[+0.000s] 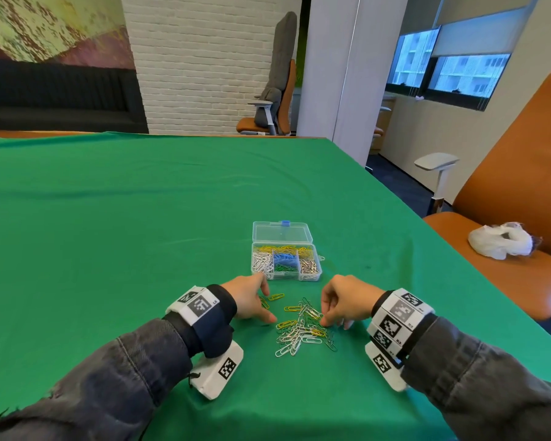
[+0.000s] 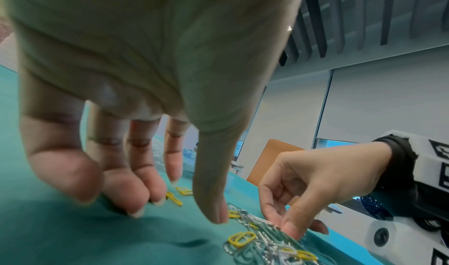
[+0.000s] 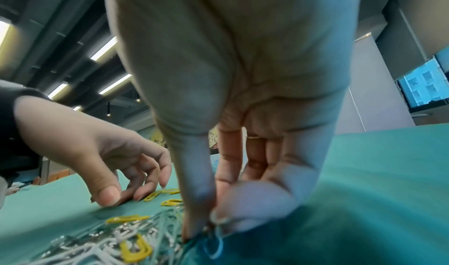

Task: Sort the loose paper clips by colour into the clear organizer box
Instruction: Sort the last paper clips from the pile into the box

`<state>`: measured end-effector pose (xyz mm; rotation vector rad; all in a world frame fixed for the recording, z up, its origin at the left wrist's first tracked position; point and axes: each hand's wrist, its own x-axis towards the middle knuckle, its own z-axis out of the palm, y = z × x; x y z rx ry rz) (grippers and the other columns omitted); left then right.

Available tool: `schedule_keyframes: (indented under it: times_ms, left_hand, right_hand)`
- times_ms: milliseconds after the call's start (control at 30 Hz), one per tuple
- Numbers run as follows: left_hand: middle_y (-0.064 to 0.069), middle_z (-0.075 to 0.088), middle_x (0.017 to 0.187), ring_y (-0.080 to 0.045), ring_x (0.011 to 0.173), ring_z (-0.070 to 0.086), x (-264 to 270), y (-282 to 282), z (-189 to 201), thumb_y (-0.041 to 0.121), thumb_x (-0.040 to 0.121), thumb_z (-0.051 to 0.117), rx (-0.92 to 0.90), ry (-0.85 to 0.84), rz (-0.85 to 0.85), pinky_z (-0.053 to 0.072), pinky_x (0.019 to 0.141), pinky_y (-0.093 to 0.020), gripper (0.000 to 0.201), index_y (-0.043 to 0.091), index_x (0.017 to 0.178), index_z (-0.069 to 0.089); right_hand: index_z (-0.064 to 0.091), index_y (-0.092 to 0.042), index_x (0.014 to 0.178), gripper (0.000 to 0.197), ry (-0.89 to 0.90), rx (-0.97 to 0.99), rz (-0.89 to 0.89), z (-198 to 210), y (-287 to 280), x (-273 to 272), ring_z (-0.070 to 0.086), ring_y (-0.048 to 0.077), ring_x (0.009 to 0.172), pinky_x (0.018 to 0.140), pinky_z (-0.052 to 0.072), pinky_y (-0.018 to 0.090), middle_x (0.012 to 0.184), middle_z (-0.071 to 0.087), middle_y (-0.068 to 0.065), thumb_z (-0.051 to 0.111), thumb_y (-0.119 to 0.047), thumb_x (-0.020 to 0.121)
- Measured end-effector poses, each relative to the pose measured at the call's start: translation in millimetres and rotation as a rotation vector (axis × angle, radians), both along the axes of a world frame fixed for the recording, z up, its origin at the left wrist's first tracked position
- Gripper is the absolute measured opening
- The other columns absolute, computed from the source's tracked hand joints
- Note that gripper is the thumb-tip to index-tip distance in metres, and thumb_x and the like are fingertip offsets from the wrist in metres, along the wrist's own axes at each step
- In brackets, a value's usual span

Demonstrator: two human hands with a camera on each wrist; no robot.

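A: Entry. Loose paper clips (image 1: pixel 303 326) lie in a tangled heap on the green cloth (image 1: pixel 109 233), lower centre of the head view. Colours seen: white, silver, green, yellow. A few yellow clips (image 1: pixel 275 296) lie apart at the heap's upper left.

B: Organizer?

A: Clear organizer box (image 1: pixel 286 261) sits just above the heap, centre frame, lid (image 1: pixel 282 232) swung open toward the top of the picture. Compartments hold sorted clips: yellow along the back row, white at left, blue and green in the middle, silver at right.

B: Hands?

A: Right hand (image 1: pixel 344 302) is at the heap's right edge. In the right wrist view its thumb (image 3: pixel 194 173) and a fingertip pinch a clip from the pile; colour of that clip not resolvable, the image is blurred there. Left hand (image 1: pixel 248 297) is at the heap's left, fingers spread and relaxed, tips down on the cloth beside the stray yellow clips, holding nothing.

B: Surroundings?

A: Orange chair (image 1: pixel 506 192) at right frame edge with a white plastic bag (image 1: pixel 500 240) on its seat. Both wrists carry marker-printed bands.
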<state>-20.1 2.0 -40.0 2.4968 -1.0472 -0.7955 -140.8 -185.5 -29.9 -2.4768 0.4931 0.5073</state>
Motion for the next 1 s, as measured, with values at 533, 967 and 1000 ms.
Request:
schedule_keyframes:
  times_ms: [533,967,1000]
  left_hand:
    - [0.000,0.054,0.101,-0.017,0.089,0.051,11,0,-3,0.030,0.084,0.074,0.005,-0.140,0.005,0.044,0.083,-0.028,0.031,0.019,0.103,0.053]
    - [0.005,0.060,0.078,-0.013,0.077,0.055,22,-1,-7,0.024,0.082,0.075,0.010,-0.124,-0.042,0.042,0.070,-0.021,0.019,0.025,0.074,0.059]
    - [0.007,0.059,0.074,-0.013,0.075,0.055,25,0,-4,0.024,0.081,0.076,-0.005,-0.119,-0.032,0.043,0.070,-0.022,0.021,0.026,0.071,0.057]
  right_hand:
    - [0.064,-0.017,0.085,0.013,-0.240,0.011,0.070,6,1,22,0.059,0.008,0.060,0.070,0.054,0.025,0.078,0.070,0.006,0.073,-0.009,0.082]
    - [0.066,-0.013,0.095,0.015,-0.216,-0.173,0.281,-10,39,62,0.053,0.010,0.070,0.071,0.044,0.026,0.073,0.049,-0.014,0.073,-0.018,0.083]
    - [0.066,-0.012,0.095,0.014,-0.201,-0.169,0.290,-11,38,62,0.052,0.009,0.069,0.071,0.043,0.026,0.073,0.049,-0.013,0.072,-0.019,0.084]
